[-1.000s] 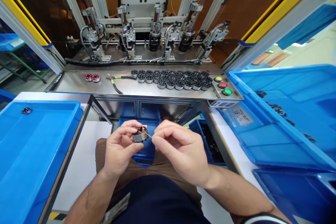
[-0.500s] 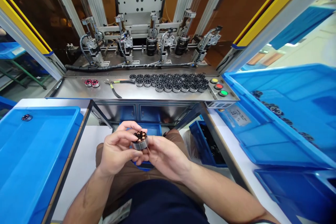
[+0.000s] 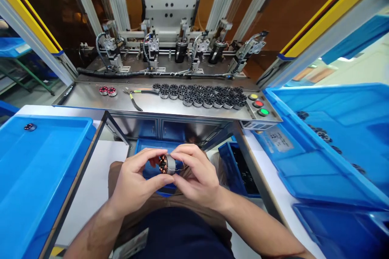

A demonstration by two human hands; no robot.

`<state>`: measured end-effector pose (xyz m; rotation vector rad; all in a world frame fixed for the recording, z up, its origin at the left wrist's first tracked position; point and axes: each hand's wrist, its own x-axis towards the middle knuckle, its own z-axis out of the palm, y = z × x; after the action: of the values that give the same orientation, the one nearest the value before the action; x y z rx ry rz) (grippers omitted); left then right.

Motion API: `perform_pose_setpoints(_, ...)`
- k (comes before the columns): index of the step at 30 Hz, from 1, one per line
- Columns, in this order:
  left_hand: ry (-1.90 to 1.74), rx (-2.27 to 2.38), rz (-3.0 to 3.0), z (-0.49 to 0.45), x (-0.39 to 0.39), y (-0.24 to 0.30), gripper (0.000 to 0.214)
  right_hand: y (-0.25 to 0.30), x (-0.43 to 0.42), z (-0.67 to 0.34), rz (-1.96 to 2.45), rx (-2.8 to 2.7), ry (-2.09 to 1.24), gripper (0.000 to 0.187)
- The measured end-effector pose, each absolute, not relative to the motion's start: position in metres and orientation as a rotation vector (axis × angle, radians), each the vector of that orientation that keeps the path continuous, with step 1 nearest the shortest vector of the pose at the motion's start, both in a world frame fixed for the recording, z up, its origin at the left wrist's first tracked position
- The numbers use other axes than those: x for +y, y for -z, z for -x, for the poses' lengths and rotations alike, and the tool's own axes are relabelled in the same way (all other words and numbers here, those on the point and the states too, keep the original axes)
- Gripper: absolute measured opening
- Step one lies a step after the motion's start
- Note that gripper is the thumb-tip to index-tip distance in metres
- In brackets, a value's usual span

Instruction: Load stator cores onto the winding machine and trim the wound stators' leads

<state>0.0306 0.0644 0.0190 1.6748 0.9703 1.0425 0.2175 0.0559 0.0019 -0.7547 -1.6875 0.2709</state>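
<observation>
Left bin [image 3: 45,170] & right bin [image 3: 328,149], either side of shelf [image 3: 91,99], both cut off at frame edges. Below shelf ctr, left hand [image 3: 133,182] & right hand [image 3: 197,176] meet, each pinching stator [image 3: 166,164] betw. fingertips. Its right side is hidden under right fingers. Thin wire [image 3: 180,168] beside it is hard to see.

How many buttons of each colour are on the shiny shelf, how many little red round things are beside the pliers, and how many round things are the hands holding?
yellow button: 1
red button: 1
green button: 1
red round parts: 2
round part held by left hand and right hand: 1
Total: 6
</observation>
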Motion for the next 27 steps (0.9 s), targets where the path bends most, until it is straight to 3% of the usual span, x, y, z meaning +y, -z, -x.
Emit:
perform_pose_setpoints(4, -1.090, 0.970, -1.735, -0.032, 0.067, -0.021, 0.043, -0.007, 0.053, -0.222, 0.692, -1.668, -0.460, 0.047)
perform_pose_setpoints(9, -1.120, 0.953, -1.698, -0.032, 0.066, -0.019, 0.047, -0.016, 0.052, -0.222, 0.711, -1.554, -0.624, 0.010)
perform_pose_setpoints(16, -1.135, 0.766, -1.490, -0.037, 0.063, -0.014, 0.041, -0.013, 0.048, -0.220, 0.821, -1.404, -0.846, 0.011)
perform_pose_setpoints(21, -1.252, 0.853, -2.008, -0.032, 0.064, -0.019, 0.050, -0.009, 0.056, -0.245, 0.834, -1.355, -1.060, 0.016)
perform_pose_setpoints(24, -1.249, 0.854, -2.346, -0.029, 0.065, -0.025, 0.056, -0.026, 0.060, -0.254, 0.807, -1.599, -1.087, 0.025)
perform_pose_setpoints(27, -1.236, 0.828, -2.461, -0.026, 0.066, -0.029, 0.058, -0.047, 0.060, -0.251, 0.816, -1.849, -1.071, 0.017)
